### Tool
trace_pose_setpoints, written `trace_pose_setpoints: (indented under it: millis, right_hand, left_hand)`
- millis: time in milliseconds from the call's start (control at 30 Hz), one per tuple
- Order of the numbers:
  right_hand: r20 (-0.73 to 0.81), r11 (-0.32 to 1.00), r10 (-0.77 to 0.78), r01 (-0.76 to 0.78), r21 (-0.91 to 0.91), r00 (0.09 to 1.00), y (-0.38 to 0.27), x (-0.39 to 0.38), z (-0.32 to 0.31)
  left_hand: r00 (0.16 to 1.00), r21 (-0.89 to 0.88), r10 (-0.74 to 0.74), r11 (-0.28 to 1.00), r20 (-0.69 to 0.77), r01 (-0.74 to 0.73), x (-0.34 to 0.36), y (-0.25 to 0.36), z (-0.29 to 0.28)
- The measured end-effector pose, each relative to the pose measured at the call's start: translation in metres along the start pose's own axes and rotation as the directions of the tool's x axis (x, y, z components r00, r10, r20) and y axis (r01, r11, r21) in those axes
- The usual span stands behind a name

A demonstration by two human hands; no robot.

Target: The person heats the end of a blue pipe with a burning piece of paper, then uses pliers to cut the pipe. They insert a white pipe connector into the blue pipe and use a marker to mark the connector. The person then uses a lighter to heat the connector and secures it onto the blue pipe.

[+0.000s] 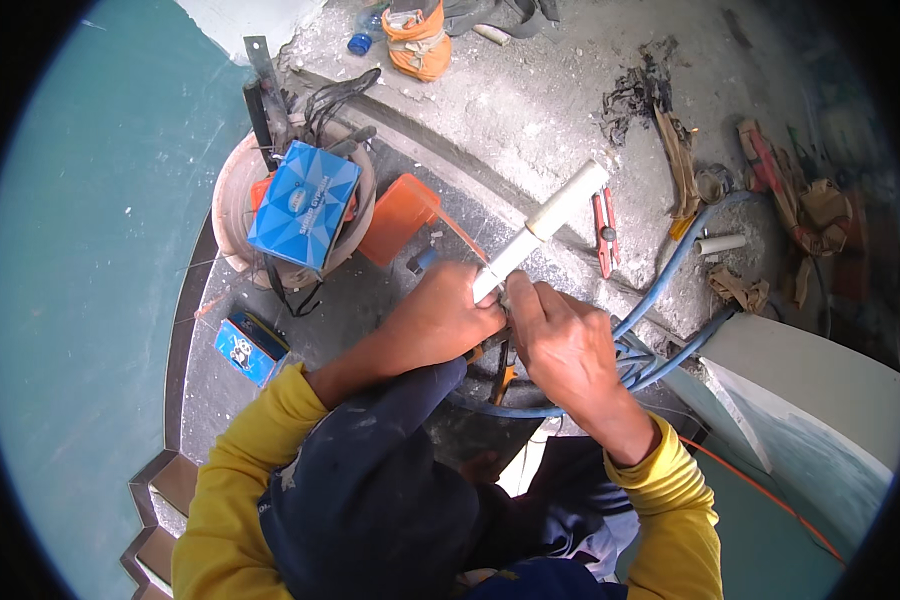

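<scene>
A white plastic pipe [515, 252] with a wider section at its far end slants up and to the right in front of me. My left hand [445, 318] is wrapped round its near end. Close against the pipe's right side, my right hand [562, 338] has its fingers curled in a pinch; whatever lies between them is hidden. Below the hands, partly covered, is an orange-and-black tool [505, 380]. A red-handled tool [606, 232] lies on the dusty floor beyond the right hand.
At left stands a bucket [232, 215] of tools with a blue box [305, 205] on top. An orange flat piece [398, 222] and a small blue box [250, 348] lie nearby. A blue hose [660, 280] curls at right, beside a short white pipe piece [721, 244]. Steps descend lower left.
</scene>
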State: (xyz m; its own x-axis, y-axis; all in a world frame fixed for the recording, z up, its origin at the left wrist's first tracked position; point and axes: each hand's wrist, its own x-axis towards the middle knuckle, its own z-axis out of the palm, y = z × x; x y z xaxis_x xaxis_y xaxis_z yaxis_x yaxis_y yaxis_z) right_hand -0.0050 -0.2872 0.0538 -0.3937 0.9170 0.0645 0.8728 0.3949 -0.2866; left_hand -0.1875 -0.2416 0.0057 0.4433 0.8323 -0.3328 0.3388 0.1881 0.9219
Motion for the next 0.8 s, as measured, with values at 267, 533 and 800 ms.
trace_pose_setpoints:
  millis: [267,533,800]
  right_hand:
    - [-0.046,0.994,-0.017,0.022,0.108,0.999,0.023,-0.047,0.006]
    - [0.046,1.0,0.007,-0.008,0.016,0.999,0.008,-0.005,0.001]
    - [-0.109,0.988,0.136,-0.127,0.084,0.985,0.052,-0.096,0.001]
  left_hand:
    - [0.979,0.1,-0.039,0.995,0.198,0.019,-0.006,0.016,-0.003]
    - [0.996,-0.025,-0.087,0.996,0.014,0.088,0.004,-0.002,-0.001]
    - [0.986,0.17,0.117,0.981,-0.114,-0.097,0.007,-0.015,-0.032]
